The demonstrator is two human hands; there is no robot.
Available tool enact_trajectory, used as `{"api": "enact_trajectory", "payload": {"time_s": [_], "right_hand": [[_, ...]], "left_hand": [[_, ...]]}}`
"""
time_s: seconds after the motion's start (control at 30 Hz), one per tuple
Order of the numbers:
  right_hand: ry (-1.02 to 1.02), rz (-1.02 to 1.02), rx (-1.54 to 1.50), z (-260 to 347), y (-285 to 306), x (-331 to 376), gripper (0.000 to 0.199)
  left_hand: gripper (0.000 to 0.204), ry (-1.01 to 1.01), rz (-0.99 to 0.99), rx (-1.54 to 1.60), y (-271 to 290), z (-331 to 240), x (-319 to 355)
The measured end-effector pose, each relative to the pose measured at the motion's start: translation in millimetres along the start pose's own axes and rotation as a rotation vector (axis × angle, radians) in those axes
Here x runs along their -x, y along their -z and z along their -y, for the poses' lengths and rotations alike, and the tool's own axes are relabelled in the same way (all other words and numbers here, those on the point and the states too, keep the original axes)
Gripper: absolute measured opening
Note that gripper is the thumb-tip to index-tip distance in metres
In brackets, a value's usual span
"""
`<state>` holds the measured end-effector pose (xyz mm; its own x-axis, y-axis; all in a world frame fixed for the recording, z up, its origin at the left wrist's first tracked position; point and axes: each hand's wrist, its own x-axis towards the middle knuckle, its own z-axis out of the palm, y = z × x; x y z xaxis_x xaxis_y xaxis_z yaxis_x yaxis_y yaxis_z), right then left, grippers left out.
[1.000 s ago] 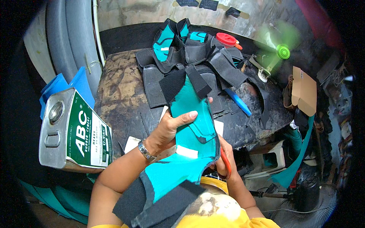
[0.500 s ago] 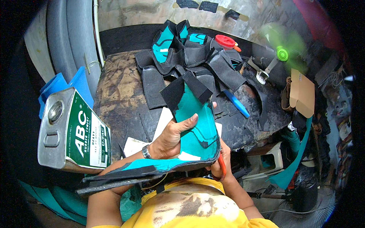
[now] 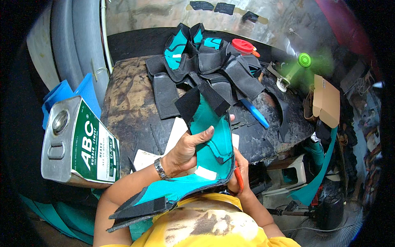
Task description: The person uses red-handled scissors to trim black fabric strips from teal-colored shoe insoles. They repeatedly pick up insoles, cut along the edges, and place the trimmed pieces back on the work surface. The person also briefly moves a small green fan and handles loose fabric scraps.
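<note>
Head view. The left hand [image 3: 187, 148] lies on the teal face of a teal-and-black fabric piece [image 3: 207, 144], fingers [image 3: 203, 133] spread flat and pressing it, thumb beneath; it grips the piece. The right hand [image 3: 238, 171] is at the piece's right edge, fingers closed around an orange-handled tool [image 3: 239, 181], probably scissors; the blades are hidden behind the fabric. The piece is held in the air just above the person's chest, near the front edge of the bench [image 3: 131, 107].

Compared with half a second ago, the piece stands more upright, its black tip raised toward the pile of black and teal cut pieces [image 3: 210, 66], and the lower strap end hangs to the left.

A metal adhesive can [image 3: 78, 142] stands left of the bench; a blue pen [image 3: 255, 113] lies on it.
</note>
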<state>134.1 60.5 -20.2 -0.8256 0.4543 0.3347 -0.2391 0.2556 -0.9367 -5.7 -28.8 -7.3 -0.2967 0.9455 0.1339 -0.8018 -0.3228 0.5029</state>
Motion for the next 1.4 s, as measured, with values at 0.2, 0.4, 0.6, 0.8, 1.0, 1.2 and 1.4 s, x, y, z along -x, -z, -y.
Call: {"api": "enact_trajectory", "payload": {"time_s": [0.2,0.4,0.6,0.8,1.0,1.2,1.4], "right_hand": [[-0.237,-0.004,-0.078,9.3,9.1,3.4,0.016],[-0.420,0.269,-0.121,29.7,51.4,0.4,0.035],[-0.362,0.336,0.106,36.9,69.6,0.3,0.032],[-0.473,0.382,0.038,43.9,78.1,-5.2,0.037],[-0.520,0.415,0.034,48.6,84.1,-9.7,0.037],[-0.563,0.485,-0.022,49.3,95.0,-13.5,0.026],[-0.086,0.481,0.460,43.3,93.1,-16.3,0.028]], "left_hand": [[0.052,-0.047,-0.154,-0.138,-1.2,-7.7,1.6],[0.040,-0.106,-0.191,-0.315,7.7,-40.2,5.3],[0.038,-0.043,-0.189,-0.433,12.2,-45.7,2.4],[0.035,0.003,-0.174,-0.431,14.9,-44.9,0.9],[0.041,0.041,-0.179,-0.409,15.5,-44.8,2.0],[0.046,0.057,-0.156,-0.381,12.8,-45.3,2.6],[0.045,-0.061,-0.264,-0.347,8.3,-44.3,0.3]]}}
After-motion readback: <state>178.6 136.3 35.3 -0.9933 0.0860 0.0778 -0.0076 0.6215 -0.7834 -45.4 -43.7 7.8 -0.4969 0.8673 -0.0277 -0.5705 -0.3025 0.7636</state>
